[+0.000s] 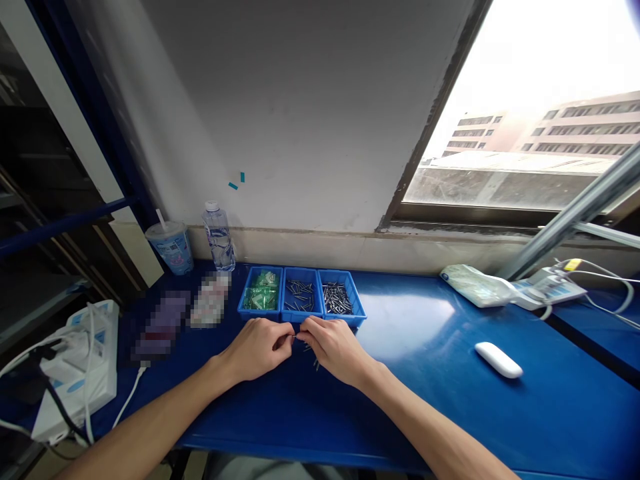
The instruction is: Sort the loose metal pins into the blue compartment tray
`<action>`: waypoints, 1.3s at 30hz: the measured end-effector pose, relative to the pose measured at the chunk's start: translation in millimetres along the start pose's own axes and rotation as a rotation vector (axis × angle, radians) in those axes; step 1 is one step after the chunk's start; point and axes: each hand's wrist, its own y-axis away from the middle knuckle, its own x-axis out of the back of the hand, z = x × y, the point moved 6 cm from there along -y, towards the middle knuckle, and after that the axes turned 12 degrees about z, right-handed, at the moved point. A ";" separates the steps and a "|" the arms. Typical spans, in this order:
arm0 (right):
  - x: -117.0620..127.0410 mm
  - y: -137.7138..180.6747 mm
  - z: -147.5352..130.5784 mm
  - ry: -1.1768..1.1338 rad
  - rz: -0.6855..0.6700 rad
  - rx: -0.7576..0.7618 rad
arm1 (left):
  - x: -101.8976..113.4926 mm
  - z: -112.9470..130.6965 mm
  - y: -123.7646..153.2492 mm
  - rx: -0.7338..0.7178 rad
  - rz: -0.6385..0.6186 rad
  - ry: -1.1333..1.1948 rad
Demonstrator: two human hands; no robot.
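Observation:
My left hand and my right hand meet in front of three small blue bins, fingertips nearly touching. Both are closed in a pinch around something tiny that I cannot make out. A few thin metal pieces lie on the table, partly hidden by my right hand. Just behind my hands, the left bin holds green clear plastic pieces. In the middle bin are scattered thin metal pins. Many short screw-like metal pieces fill much of the right bin.
On the blue table a white oval case lies to the right. A plastic packet and a power strip are at the back right. A water bottle, a cup and a corded power strip stand left.

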 end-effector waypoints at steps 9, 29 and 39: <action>2.5 1.7 -2.8 -0.066 -0.024 0.023 | 0.1 -2.0 0.4 0.002 0.004 0.001; 0.8 1.3 -3.3 -0.033 -0.041 0.048 | 0.2 -3.2 0.7 0.015 -0.009 0.003; 0.9 1.2 -2.5 -0.046 -0.040 0.041 | -1.1 -2.6 1.1 0.012 -0.009 0.003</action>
